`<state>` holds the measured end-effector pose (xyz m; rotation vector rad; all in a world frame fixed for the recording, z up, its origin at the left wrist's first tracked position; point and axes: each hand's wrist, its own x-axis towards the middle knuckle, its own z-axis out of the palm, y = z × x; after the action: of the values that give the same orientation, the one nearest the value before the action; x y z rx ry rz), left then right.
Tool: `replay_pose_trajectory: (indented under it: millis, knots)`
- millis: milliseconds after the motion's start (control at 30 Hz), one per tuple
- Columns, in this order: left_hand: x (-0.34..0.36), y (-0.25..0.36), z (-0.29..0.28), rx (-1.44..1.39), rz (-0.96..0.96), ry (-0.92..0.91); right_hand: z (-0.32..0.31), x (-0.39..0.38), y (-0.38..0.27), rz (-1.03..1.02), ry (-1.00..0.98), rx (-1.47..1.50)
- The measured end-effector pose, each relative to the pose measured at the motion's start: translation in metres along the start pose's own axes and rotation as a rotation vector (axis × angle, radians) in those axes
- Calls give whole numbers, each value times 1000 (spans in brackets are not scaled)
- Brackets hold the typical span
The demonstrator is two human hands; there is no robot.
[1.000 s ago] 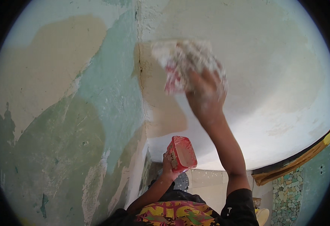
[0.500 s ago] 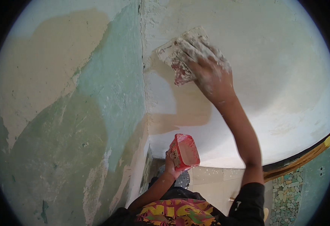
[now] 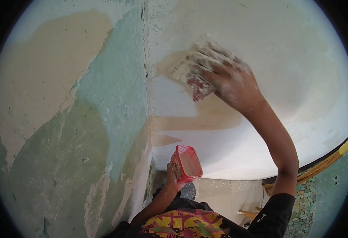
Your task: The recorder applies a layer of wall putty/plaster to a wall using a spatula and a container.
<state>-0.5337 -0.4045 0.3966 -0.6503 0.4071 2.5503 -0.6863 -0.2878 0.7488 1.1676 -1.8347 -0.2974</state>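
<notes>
At the pale wall (image 3: 293, 71)
The right hand (image 3: 237, 82) grips a paste-smeared flat tool (image 3: 182, 70); the left hand (image 3: 172, 178) holds a red tub (image 3: 179, 170)

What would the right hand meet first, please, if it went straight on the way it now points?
Beyond the smeared flat tool it holds, the right hand would probably meet the cracked corner at the green wall, up and to the left; depth is unclear, so the pale wall might come first.

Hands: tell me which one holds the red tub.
The left hand, low in the view, holds the red rectangular tub by its side; the right hand, higher up, grips a paste-smeared flat spreader instead.
</notes>
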Motion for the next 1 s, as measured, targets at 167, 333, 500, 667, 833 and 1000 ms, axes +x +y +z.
replay_pose_trajectory:
  millis: [167,333,500,667,833,1000]
  knots:
    - [-1,6,-5,-82,5,-45,-38,-5,-3,186,-38,34]
    - [3,3,-7,-70,20,-30,-34,19,4,-77,45,-43]
    - [-4,4,1,-48,31,-72,-39,-1,19,24,-22,-46]
    - [-17,9,15,-67,5,32,-59,6,2,198,7,-195]
    - [-6,5,10,-28,22,2,-31,22,-15,232,23,-208]
    - [-6,4,8,-8,-10,39,-10,-6,-51,375,9,-189]
